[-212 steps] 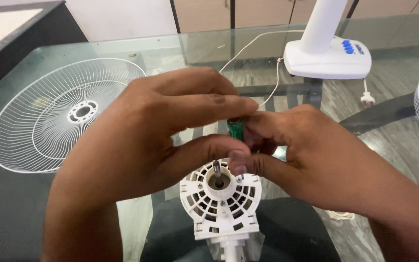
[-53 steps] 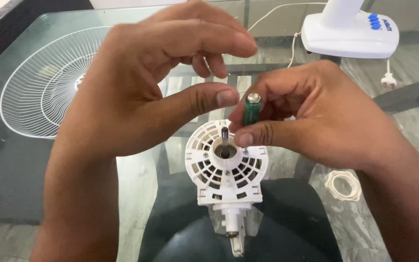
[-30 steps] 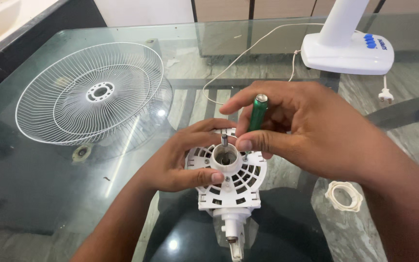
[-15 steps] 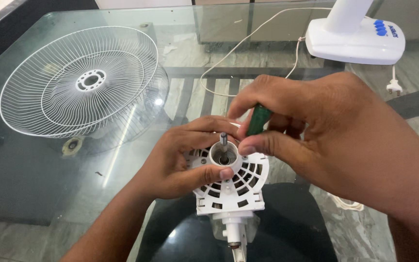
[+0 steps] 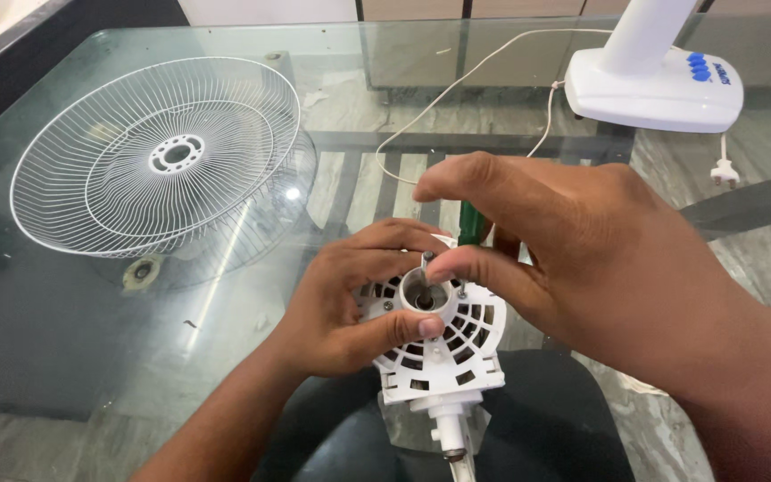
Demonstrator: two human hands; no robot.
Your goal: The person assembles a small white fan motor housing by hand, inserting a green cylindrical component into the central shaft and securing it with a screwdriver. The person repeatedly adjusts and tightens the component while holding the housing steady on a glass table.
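Left hand (image 5: 341, 308) fingers grip white motor housing (image 5: 439, 344) at counter (image 5: 73, 339) near edge; right hand (image 5: 573, 259) clenched on green screwdriver (image 5: 469, 223); wire grille (image 5: 158, 156) well apart, left.

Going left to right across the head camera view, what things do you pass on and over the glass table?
White wire fan guard → left hand gripping the white fan motor housing → right hand holding a green-handled screwdriver → white fan base at the far edge → white plug.
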